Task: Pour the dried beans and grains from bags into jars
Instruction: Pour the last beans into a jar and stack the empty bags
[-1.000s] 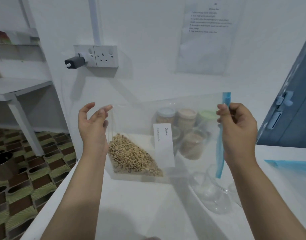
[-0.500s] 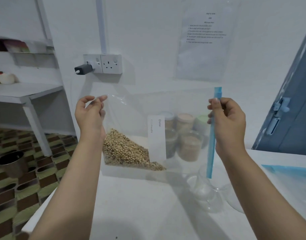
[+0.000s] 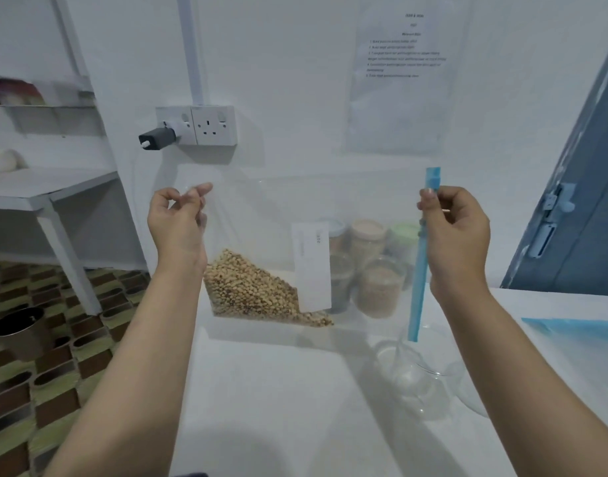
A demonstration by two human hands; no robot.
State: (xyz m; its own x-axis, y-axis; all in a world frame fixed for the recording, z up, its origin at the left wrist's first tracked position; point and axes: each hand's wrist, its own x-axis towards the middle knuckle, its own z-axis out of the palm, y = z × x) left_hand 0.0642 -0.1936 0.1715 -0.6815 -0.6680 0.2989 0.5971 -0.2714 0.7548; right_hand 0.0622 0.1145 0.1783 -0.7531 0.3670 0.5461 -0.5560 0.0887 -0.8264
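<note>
While the right hand [image 3: 457, 235] pinches the blue zip strip [image 3: 420, 270] and the left hand [image 3: 178, 218] pinches the far corner, the clear bag [image 3: 261, 215] hangs mid-frame above the surface [image 3: 261, 407], long axis level, mouth facing frame-right. Beans [image 3: 251, 290] pool lower left. Best raise the left corner slowly, aiming the mouth into the empty glass jar [image 3: 409, 376] lower right.

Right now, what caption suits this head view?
Both hands, left hand and right hand, hold a clear bag of beans sideways above the counter.
</note>
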